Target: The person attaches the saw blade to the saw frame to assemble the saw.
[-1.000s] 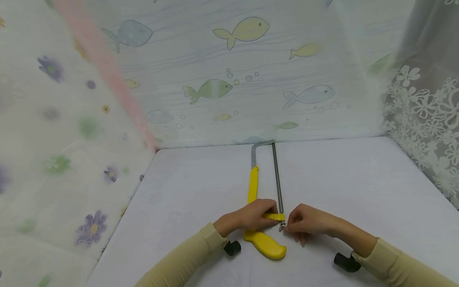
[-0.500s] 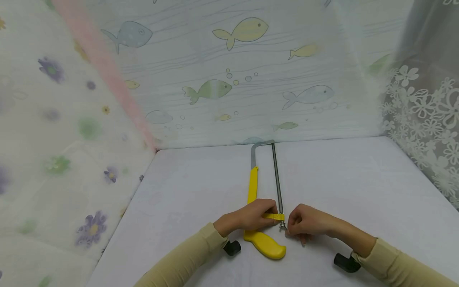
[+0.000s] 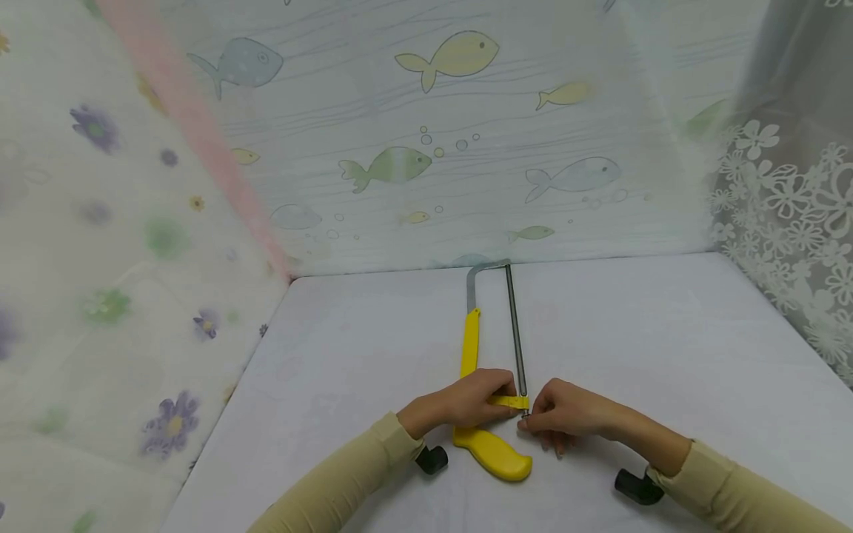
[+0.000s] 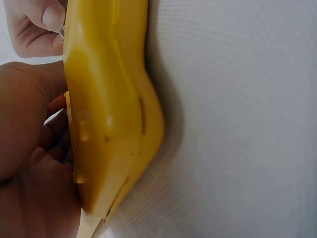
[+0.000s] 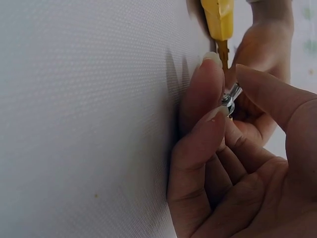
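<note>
A hacksaw with a yellow handle (image 3: 496,457) and a grey steel bow lies on the white table, its blade (image 3: 514,326) on the right side. My left hand (image 3: 476,396) grips the saw around the yellow blade holder (image 3: 513,402). In the left wrist view the yellow handle (image 4: 106,99) fills the middle, and the left fingers are partly hidden behind it. My right hand (image 3: 576,411) pinches a small metal wing nut (image 5: 230,98) at the blade's near end between thumb and fingertips. From the head, the right fingers mostly cover that nut.
White cloth covers the table (image 3: 373,326). A fish-print curtain (image 3: 426,148) hangs along the back edge, a flowered curtain (image 3: 100,296) on the left and white lace (image 3: 793,185) on the right. Black wrist mounts (image 3: 433,460) sit under both cuffs.
My right fingers have moved slightly left onto the wing nut, which showed more openly half a second ago. The left hand and the hacksaw have stayed in place.
</note>
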The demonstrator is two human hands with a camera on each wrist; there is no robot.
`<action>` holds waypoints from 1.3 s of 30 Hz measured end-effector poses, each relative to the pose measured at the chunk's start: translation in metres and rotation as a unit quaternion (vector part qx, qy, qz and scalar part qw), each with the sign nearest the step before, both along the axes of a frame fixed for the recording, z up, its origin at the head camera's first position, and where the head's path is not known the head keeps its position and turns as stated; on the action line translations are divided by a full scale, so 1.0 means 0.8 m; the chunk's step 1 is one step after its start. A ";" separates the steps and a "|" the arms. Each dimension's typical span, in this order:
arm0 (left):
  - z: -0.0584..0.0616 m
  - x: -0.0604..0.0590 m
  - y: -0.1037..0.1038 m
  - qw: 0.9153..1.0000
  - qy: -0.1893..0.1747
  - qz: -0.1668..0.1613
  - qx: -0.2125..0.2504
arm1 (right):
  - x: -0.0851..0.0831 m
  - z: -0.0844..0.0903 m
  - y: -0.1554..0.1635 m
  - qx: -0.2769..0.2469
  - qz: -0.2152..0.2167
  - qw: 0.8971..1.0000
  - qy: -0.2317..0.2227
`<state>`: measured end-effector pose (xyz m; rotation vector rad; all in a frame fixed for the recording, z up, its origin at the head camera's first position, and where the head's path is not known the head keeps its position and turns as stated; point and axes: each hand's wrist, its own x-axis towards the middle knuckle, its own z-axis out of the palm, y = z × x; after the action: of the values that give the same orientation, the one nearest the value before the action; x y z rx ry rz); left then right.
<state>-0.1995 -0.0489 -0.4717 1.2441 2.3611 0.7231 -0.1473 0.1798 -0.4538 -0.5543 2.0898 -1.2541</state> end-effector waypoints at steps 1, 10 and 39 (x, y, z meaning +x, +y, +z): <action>0.000 0.000 0.000 1.000 0.001 0.000 0.000 | 0.000 0.000 0.000 0.001 -0.002 1.000 -0.001; 0.000 0.000 0.001 1.000 0.001 0.006 -0.001 | -0.001 0.001 0.000 0.006 -0.009 1.000 -0.009; 0.002 0.002 0.001 1.000 0.011 0.011 -0.007 | -0.004 -0.002 0.010 -0.014 0.018 1.000 -0.010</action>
<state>-0.1981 -0.0482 -0.4703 1.2289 2.3968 0.7019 -0.1503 0.1880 -0.4551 -0.5874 2.0405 -1.2650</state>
